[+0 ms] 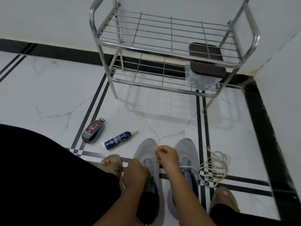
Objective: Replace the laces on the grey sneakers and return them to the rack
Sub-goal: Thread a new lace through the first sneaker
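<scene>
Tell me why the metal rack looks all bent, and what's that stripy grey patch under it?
Head view: the wide-angle lens bows the rack and the floor lines; the stripy patch is the rack's soft shadow on the glossy floor; the right hand looks slightly blurred.

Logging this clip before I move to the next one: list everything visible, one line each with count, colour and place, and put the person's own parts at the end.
grey fabric sneakers: two, grey, side by side on the floor in front of the person
loose white shoelace: one tangle, off-white, on the floor right of the sneakers, one end running to the right sneaker
dark blue spray can: one, lying on the floor left of the sneakers
black oval shoe-polish case: one, black with red, left of the can
chrome wire shoe rack: one, two tiers, against the wall
dark brown rectangular pad: one, right end of the lower tier
tan sandals: two, on the person's feet
left hand: grip on the left sneaker
right hand: pinching a lace
</scene>
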A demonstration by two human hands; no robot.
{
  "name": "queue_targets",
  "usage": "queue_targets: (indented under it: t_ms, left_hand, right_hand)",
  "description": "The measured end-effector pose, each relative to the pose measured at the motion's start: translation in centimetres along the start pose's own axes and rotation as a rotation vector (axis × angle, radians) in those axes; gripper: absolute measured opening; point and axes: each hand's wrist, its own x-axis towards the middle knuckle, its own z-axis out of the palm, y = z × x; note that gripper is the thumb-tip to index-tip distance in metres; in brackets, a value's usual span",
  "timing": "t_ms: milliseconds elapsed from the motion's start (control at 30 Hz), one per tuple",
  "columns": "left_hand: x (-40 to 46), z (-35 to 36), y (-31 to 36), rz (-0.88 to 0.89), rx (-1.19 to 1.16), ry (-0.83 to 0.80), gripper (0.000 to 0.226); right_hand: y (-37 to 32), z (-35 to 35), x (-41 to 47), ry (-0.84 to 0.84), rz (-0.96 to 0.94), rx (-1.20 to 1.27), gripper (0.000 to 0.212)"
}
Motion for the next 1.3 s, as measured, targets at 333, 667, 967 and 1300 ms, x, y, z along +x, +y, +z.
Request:
queue_targets:
  t_ms: [333, 667, 967, 1300]
  left_hand:
    - [-0.1, -0.4, -1.1, 0.079, -0.043, 0.084, 0.022]
    - [-0.3, -0.7, -1.2, 0.11, -0.033, 0.044, 0.019]
    - [-0.6, -0.6, -1.0, 0.123, -0.034, 0.045, 0.019]
    - [-0.5, -0.4, -0.6, 0.166, 0.035, 0.053, 0.021]
  right_hand:
    - [4.0, 3.0, -0.4, 0.006, -0.162, -0.599, 0.014]
    - [5.0, 2.3, -0.4, -0.172, -0.246, -0.801, 0.017]
    - [5.8, 3.4, -1.4, 0.168, -0.134, -0.664, 0.014]
    - [6.5, 3.5, -1.0, 0.152, -0.116, -0.566, 0.018]
